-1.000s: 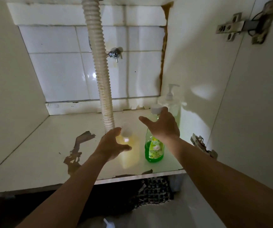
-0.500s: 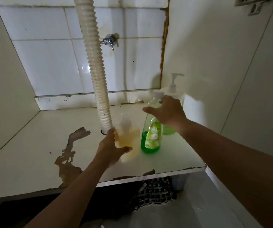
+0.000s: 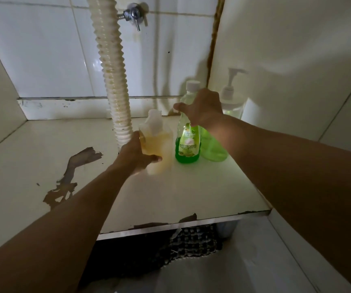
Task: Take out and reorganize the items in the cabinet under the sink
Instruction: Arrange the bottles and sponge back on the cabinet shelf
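We had both hands inside the cabinet under the sink. Our left hand (image 3: pixel 137 154) wrapped its grip round the bottle of yellow liquid (image 3: pixel 156 142), which stood upright on the cabinet floor (image 3: pixel 43 149) just beside the ribbed drain hose (image 3: pixel 112 66). Our right hand (image 3: pixel 202 109) curled its grip round the neck of the green dish soap bottle (image 3: pixel 188 142), also standing tall. The pump bottle (image 3: pixel 230 102) stood behind, nearer the right hand. Both bottles pointed up, so we think lifting straight up would work best.
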The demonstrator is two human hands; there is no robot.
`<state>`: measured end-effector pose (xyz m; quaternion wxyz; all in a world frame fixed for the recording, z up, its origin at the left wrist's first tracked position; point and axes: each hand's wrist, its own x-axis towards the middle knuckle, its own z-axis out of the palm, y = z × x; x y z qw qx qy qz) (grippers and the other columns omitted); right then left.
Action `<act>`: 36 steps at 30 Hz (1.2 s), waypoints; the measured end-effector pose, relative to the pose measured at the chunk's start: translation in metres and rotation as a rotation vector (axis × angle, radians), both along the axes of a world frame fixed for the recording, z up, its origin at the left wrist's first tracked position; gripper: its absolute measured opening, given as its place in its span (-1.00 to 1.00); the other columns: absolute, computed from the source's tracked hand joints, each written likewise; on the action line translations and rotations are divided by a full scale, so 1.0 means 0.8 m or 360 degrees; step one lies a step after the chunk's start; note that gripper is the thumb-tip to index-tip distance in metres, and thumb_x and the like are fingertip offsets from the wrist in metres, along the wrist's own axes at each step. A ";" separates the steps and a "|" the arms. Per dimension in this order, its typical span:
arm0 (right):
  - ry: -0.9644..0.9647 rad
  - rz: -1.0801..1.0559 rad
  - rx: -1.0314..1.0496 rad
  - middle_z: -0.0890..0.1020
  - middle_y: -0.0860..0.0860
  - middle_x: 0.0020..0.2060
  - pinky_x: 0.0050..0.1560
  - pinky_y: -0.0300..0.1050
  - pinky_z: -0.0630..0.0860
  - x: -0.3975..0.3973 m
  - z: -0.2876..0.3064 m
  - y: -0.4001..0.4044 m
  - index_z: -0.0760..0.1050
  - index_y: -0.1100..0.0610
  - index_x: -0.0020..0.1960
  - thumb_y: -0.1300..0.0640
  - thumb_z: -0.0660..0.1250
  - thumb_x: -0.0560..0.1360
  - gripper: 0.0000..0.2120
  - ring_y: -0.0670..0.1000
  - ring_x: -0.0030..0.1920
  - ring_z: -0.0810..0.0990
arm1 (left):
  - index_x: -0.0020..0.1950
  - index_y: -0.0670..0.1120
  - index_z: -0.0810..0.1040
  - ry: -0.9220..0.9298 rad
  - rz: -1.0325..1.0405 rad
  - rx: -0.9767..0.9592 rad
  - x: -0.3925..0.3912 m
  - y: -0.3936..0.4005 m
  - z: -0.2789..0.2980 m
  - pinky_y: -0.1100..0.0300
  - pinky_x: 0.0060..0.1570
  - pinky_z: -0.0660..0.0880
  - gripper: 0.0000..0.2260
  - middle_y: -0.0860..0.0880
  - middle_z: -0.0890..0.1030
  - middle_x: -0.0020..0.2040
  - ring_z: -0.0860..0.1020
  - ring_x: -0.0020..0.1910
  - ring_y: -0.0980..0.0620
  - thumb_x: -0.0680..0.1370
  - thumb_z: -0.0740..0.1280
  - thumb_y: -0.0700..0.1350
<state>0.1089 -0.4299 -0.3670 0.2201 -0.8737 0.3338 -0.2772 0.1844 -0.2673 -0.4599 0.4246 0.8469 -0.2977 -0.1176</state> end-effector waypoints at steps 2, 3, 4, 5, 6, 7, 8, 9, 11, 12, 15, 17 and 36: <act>-0.0022 -0.0012 -0.0005 0.63 0.16 0.06 0.04 -0.05 0.59 0.004 -0.001 -0.001 0.48 0.24 0.17 -0.21 0.47 0.34 -0.37 0.16 -0.02 0.66 | 0.45 -0.08 0.16 -0.0014 0.0000 0.0003 0.003 -0.003 0.001 -0.11 0.26 0.42 -0.20 -0.13 0.46 0.30 0.45 0.27 -0.18 0.35 0.55 -0.12; -0.0014 -0.0016 -0.0010 0.63 0.15 0.06 0.05 -0.07 0.58 0.005 -0.001 -0.001 0.47 0.23 0.18 -0.22 0.46 0.34 -0.36 0.15 -0.01 0.66 | 0.45 -0.07 0.16 -0.0019 -0.0004 0.0008 0.004 -0.004 0.002 -0.12 0.26 0.42 -0.19 -0.12 0.46 0.30 0.45 0.28 -0.18 0.34 0.55 -0.12; -0.0009 -0.0018 -0.0018 0.63 0.15 0.06 0.06 -0.09 0.56 0.005 -0.001 0.000 0.47 0.23 0.18 -0.23 0.45 0.34 -0.36 0.14 0.00 0.66 | 0.46 -0.07 0.15 -0.0016 -0.0008 0.0016 0.006 -0.005 0.003 -0.12 0.27 0.41 -0.19 -0.12 0.46 0.31 0.44 0.28 -0.18 0.34 0.55 -0.12; -0.0013 -0.0017 -0.0022 0.63 0.14 0.06 0.08 -0.10 0.56 0.004 0.000 0.001 0.47 0.23 0.18 -0.23 0.45 0.35 -0.36 0.14 0.02 0.65 | 0.47 -0.07 0.14 -0.0014 -0.0011 0.0026 0.007 -0.005 0.004 -0.11 0.28 0.40 -0.18 -0.12 0.45 0.32 0.43 0.29 -0.17 0.35 0.55 -0.13; -0.0023 -0.0016 -0.0024 0.63 0.14 0.07 0.09 -0.09 0.55 0.004 0.000 0.002 0.47 0.24 0.18 -0.23 0.44 0.35 -0.36 0.14 0.03 0.65 | 0.48 -0.08 0.14 -0.0010 -0.0010 0.0035 0.008 -0.006 0.005 -0.09 0.28 0.40 -0.17 -0.12 0.44 0.32 0.42 0.30 -0.17 0.35 0.55 -0.14; -0.0029 -0.0013 -0.0026 0.62 0.14 0.08 0.10 -0.09 0.55 0.003 0.001 0.003 0.47 0.25 0.18 -0.23 0.44 0.36 -0.37 0.14 0.04 0.64 | 0.49 -0.08 0.13 -0.0008 -0.0010 0.0043 0.008 -0.006 0.007 -0.08 0.29 0.39 -0.16 -0.12 0.44 0.33 0.42 0.31 -0.17 0.35 0.55 -0.15; -0.0036 -0.0007 -0.0018 0.62 0.14 0.08 0.11 -0.09 0.54 0.002 0.000 0.004 0.47 0.25 0.18 -0.22 0.44 0.36 -0.37 0.14 0.04 0.64 | 0.49 -0.09 0.14 -0.0002 -0.0007 0.0050 0.007 -0.007 0.008 -0.07 0.28 0.39 -0.16 -0.13 0.44 0.33 0.41 0.31 -0.17 0.34 0.55 -0.15; -0.0043 -0.0002 -0.0007 0.62 0.14 0.08 0.11 -0.09 0.54 0.001 0.001 0.006 0.48 0.25 0.18 -0.22 0.43 0.37 -0.38 0.14 0.05 0.64 | 0.48 -0.10 0.14 -0.0004 0.0000 0.0057 0.006 -0.008 0.010 -0.06 0.27 0.39 -0.15 -0.14 0.44 0.33 0.41 0.31 -0.17 0.34 0.56 -0.15; -0.0035 0.0014 -0.0005 0.60 0.15 0.12 0.17 -0.09 0.48 -0.003 0.003 0.008 0.46 0.26 0.21 -0.21 0.42 0.39 -0.37 0.14 0.14 0.59 | 0.47 -0.13 0.16 0.0001 0.0037 0.0069 0.000 -0.008 0.015 -0.04 0.24 0.38 -0.16 -0.14 0.44 0.32 0.41 0.30 -0.17 0.33 0.57 -0.15; -0.0023 0.0019 -0.0015 0.57 0.16 0.16 0.20 -0.08 0.44 -0.007 0.004 0.010 0.44 0.28 0.24 -0.21 0.40 0.40 -0.35 0.13 0.21 0.53 | 0.46 -0.14 0.17 0.0028 0.0069 0.0066 -0.002 -0.006 0.016 -0.02 0.22 0.38 -0.16 -0.13 0.45 0.31 0.42 0.29 -0.15 0.32 0.57 -0.14; -0.0032 0.0021 0.0008 0.48 0.17 0.26 0.23 -0.09 0.39 -0.023 0.011 0.020 0.33 0.31 0.33 -0.19 0.40 0.42 -0.28 0.13 0.33 0.41 | 0.43 -0.10 0.20 0.0114 0.0139 0.0028 -0.011 0.002 0.018 -0.04 0.19 0.41 -0.14 -0.11 0.49 0.26 0.45 0.26 -0.16 0.26 0.60 -0.08; -0.0088 0.0019 0.0083 0.47 0.18 0.26 0.20 -0.08 0.42 -0.035 0.016 0.027 0.30 0.32 0.34 -0.16 0.43 0.41 -0.27 0.14 0.31 0.44 | 0.43 -0.09 0.20 0.0079 0.0140 0.0032 -0.024 0.013 0.021 -0.06 0.20 0.41 -0.15 -0.11 0.49 0.26 0.45 0.27 -0.18 0.27 0.60 -0.08; 0.0785 0.0806 0.0603 0.69 0.18 -0.16 -0.29 -0.21 0.56 -0.247 -0.121 0.190 0.54 0.22 0.05 0.24 0.41 0.45 -0.81 0.00 -0.31 0.65 | 0.26 -0.10 0.51 -0.0230 -0.0278 0.0748 -0.180 0.229 0.003 0.24 0.10 0.46 -0.58 -0.06 0.57 0.19 0.52 0.10 0.04 0.44 0.47 -0.03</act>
